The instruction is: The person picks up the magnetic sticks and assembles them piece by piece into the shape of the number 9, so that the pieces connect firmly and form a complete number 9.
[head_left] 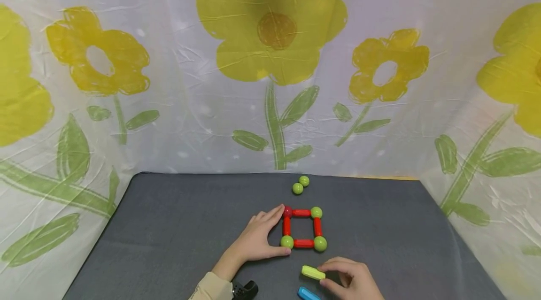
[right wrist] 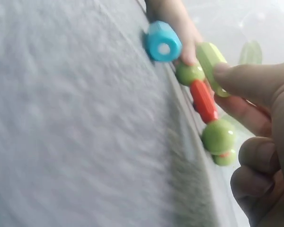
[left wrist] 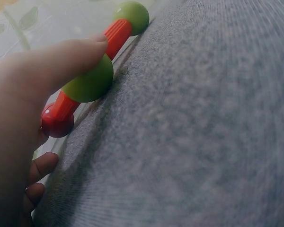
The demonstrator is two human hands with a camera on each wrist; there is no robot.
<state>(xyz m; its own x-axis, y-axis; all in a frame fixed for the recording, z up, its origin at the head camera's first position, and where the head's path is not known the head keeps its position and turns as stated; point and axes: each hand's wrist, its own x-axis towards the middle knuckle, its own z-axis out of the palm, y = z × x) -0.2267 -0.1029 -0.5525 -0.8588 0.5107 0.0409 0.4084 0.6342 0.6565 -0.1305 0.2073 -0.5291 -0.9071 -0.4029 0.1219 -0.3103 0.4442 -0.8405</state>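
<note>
A square of red magnetic rods (head_left: 304, 243) has a ball at each corner, one red ball (head_left: 288, 211) and the others green. My left hand (head_left: 258, 239) holds its left side, with the thumb (left wrist: 80, 54) at the near-left green ball (left wrist: 91, 82) and a fingertip at the red one. Between thumb and fingers, my right hand (head_left: 351, 276) pinches the end of a yellow magnetic rod (head_left: 313, 272), near side of the square. The right wrist view shows this rod (right wrist: 212, 68) overlapping the square's red rod (right wrist: 204, 101). A blue magnetic rod (head_left: 308, 293) lies close by the right hand.
Two loose green balls (head_left: 297, 188) lie beyond the square, near the back of the dark grey table cover (head_left: 190, 206). Behind it hangs a white sheet (head_left: 186, 103) printed with yellow flowers. A black wrist strap (head_left: 245, 290) is on the left arm.
</note>
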